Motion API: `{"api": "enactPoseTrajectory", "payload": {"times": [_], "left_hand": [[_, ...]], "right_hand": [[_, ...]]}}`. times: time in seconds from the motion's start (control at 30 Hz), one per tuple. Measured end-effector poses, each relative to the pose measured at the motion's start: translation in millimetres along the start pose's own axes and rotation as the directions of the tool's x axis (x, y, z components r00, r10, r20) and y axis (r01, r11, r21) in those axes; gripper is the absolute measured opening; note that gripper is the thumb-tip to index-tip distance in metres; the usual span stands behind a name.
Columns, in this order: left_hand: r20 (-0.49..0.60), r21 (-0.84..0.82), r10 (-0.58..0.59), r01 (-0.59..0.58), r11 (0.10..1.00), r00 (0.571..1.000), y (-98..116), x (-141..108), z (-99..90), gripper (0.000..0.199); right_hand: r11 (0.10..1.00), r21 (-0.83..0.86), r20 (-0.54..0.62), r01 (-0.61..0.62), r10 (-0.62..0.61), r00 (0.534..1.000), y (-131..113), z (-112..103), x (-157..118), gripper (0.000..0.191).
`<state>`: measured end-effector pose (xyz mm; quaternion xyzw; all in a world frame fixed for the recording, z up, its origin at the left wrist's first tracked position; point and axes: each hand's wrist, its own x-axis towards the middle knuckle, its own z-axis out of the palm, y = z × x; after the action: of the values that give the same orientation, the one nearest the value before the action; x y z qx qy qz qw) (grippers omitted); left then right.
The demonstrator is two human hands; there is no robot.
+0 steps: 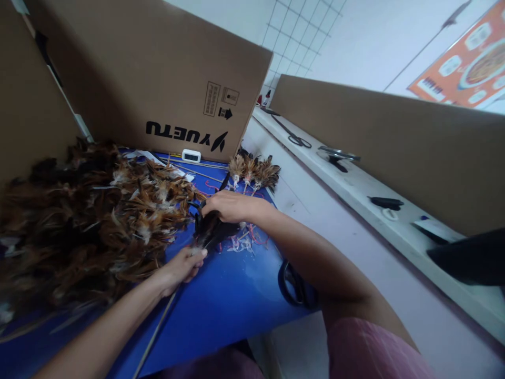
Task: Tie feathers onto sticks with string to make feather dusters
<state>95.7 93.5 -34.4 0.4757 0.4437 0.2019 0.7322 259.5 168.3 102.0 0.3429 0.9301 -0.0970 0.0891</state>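
Note:
My left hand point(182, 269) is closed round a thin stick point(155, 335), near the pale base of a bunch of dark feathers point(215, 231). The stick slants down toward me from under that hand. Above it, my right hand point(232, 206) bends over the upper part of the bunch, its fingers curled on the dark feathers and partly hidden. Left of both hands spreads a large pile of brown and black feathers point(130, 226). Beyond my right hand lie several small feather bundles on sticks point(252, 172).
The blue tabletop point(236, 300) carries white and pink string scraps point(240, 243) and black-handled scissors point(294, 284) at the right edge. A small white digital device point(191, 156) stands before a large cardboard sheet point(165, 79). More scissors point(299, 141) lie on the white ledge point(355, 197).

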Motion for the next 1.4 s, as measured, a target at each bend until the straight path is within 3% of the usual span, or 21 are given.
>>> {"api": "enactPoseTrajectory", "payload": {"times": [0.13,0.3,0.53,0.8,1.1,1.4], "left_hand": [[0.008,0.027,0.0,-0.001,1.0,1.0,-0.2,-1.0,0.2,0.059],[0.02,0.05,-0.017,0.016,0.999,1.0,-2.4,0.9,-1.9,0.06],[0.052,0.057,-0.005,0.002,0.998,0.999,-8.5,5.6,-4.8,0.057],[0.025,0.001,0.004,-0.004,1.0,1.0,-6.6,2.1,-3.6,0.051],[0.155,0.028,0.046,-0.05,0.998,0.987,-2.7,-1.4,-7.8,0.052],[0.146,-0.124,-0.043,0.061,0.99,0.988,-5.0,5.0,-10.4,0.054]], "right_hand": [[0.997,0.002,0.081,-0.079,0.079,0.994,-8.9,-10.1,8.1,0.03],[0.988,0.087,0.261,-0.127,0.1,0.96,-7.9,-21.2,13.5,0.023],[0.973,0.155,0.355,-0.172,0.107,0.929,6.5,-15.9,23.8,0.02],[0.953,0.198,0.374,-0.228,0.142,0.916,20.5,-10.7,27.1,0.022],[0.961,0.138,0.397,-0.241,0.169,0.902,19.0,-0.7,31.0,0.025],[0.977,0.09,0.385,-0.195,0.146,0.911,6.6,-6.1,28.1,0.026]]}}
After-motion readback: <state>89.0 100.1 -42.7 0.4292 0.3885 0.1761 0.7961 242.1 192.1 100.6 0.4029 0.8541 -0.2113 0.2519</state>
